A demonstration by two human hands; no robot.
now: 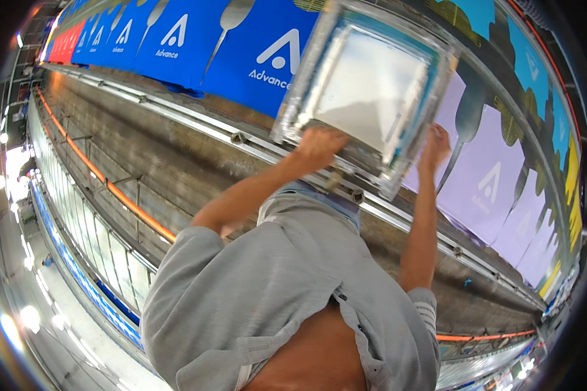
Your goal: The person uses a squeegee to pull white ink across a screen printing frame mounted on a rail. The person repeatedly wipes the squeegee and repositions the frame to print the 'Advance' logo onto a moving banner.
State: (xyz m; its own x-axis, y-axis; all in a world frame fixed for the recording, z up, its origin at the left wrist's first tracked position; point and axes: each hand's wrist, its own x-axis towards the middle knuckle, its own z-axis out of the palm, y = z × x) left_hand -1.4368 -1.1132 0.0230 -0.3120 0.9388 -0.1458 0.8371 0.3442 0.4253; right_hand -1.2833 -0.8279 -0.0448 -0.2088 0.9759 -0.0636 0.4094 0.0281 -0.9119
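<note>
A screen printing frame (304, 75) with metal rails and a pale mesh middle is in front of me, tilted over the printed pieces. Blue-green edging runs around the inside of its rails. My left hand (321, 146) is closed on the near side of the frame, its fingers curled over and partly hidden. At the right rail, my right hand (435, 146) has its fingers bent in against the frame's edge. Slight blur covers the frame and both hands. Beneath and beside the frame lie a blue printed panel (235, 72) and a lilac printed panel (486, 166).
A metal rail (195, 117) with small stops runs along the near edge of the long printing table. Behind me is a brown walkway (124, 146) with an orange pipe (120, 195) alongside. Turquoise and yellow panels (572, 202) continue at the right.
</note>
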